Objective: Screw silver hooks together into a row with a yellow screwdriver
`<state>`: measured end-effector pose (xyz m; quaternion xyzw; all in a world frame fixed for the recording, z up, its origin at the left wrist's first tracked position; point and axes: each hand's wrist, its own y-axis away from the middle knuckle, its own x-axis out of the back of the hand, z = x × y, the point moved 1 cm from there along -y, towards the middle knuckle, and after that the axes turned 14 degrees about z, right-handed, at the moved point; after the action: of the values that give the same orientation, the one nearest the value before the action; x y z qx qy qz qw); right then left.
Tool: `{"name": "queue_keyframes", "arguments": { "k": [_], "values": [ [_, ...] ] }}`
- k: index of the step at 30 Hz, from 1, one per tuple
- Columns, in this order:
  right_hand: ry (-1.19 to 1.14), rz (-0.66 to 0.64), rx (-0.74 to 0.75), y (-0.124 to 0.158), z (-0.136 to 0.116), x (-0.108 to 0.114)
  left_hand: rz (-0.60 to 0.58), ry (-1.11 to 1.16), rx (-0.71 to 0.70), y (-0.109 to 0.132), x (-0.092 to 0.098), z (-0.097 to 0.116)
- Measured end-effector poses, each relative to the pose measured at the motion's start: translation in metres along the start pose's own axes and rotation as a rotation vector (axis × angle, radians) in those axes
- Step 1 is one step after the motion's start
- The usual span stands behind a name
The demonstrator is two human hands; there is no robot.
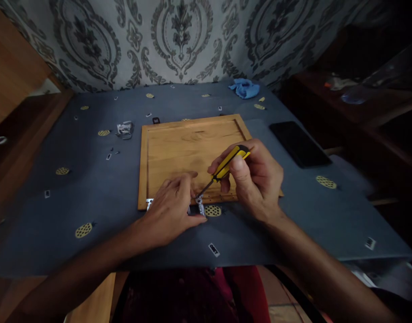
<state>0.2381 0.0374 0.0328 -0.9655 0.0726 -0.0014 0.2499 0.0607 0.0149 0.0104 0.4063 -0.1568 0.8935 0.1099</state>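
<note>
A wooden cabinet door [192,152] with a raised frame lies flat on the cloth-covered table. My right hand [256,179] is closed around the yellow and black handle of a screwdriver [228,166], which slants down to the left. The screwdriver's tip meets a shiny metal hinge [199,205] at the door's near edge. My left hand [172,204] presses on that edge, its thumb against the hinge and its fingers over the wood, partly hiding the hinge. Another metal piece [149,203] shows at the door's near left corner, beside my left hand.
Several metal parts [124,129] lie in a small heap left of the door, with tiny screws [117,152] nearer. A black phone [299,143] is at the right and a blue cloth [245,88] at the back. A patterned curtain [181,40] hangs behind the table.
</note>
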Motion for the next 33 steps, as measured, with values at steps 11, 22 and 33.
{"name": "queue_keyframes", "arguments": {
  "k": [11,22,33],
  "values": [
    [0.022,-0.038,0.006,0.002,0.004,0.002,-0.004,-0.008,-0.006,0.0,0.0,0.001],
    [0.102,-0.245,-0.084,-0.004,-0.014,0.005,-0.008,-0.001,0.01,-0.001,0.0,0.001],
    [0.035,-0.189,-0.209,-0.008,-0.009,0.001,0.006,0.0,-0.021,0.0,-0.001,0.0]
  ]
}}
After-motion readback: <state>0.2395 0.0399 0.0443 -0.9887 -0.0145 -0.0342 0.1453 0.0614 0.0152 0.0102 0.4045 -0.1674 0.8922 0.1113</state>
